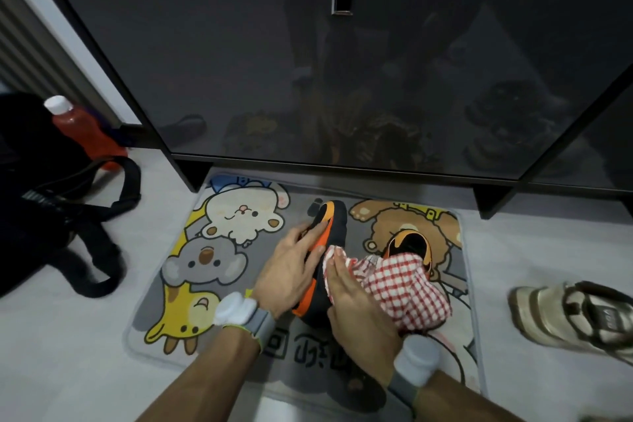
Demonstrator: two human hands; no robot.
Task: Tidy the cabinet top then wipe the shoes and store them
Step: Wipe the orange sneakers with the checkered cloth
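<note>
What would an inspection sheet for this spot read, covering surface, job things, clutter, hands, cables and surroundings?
Surface: cartoon-animal mat on a pale floor.
Job's things: black-and-orange shoe on the mat; second black-and-orange shoe beside it, its near end under the red-checked cloth; beige shoe on the floor at right.
Clutter: black bag and a red bottle with a white cap, at left.
Hands: left hand rests on the first shoe, fingers fairly straight; right hand presses the cloth against it.
Cables: nothing seen.
Surroundings: dark cabinet, doors closed, glossy fronts reflecting the mat.
</note>
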